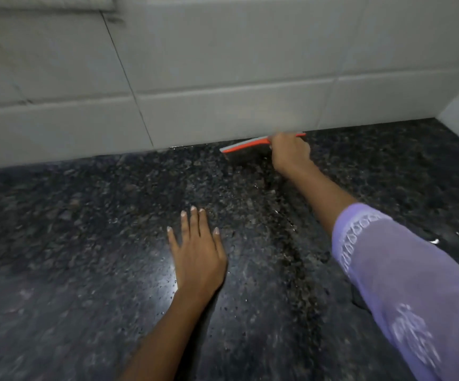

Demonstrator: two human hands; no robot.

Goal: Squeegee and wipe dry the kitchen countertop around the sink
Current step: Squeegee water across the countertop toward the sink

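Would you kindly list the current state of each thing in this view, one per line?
Squeegee: gripped, blade down on the countertop, close to the wall.
Right hand: curled round the squeegee.
Left hand: flat on the countertop, fingers straight, holding nothing.
Countertop: wet, with droplets and a water streak.
Wall tiles: too blurred to tell wet or dry.

Dim, greyish light; a bright glare patch sits on the wet countertop point(165, 273) beside the left hand point(198, 251). Motion blur smears the sleeve point(404, 284) and frame edges. Wide-angle bending curves the wall tiles point(223, 64); the far corners look soft
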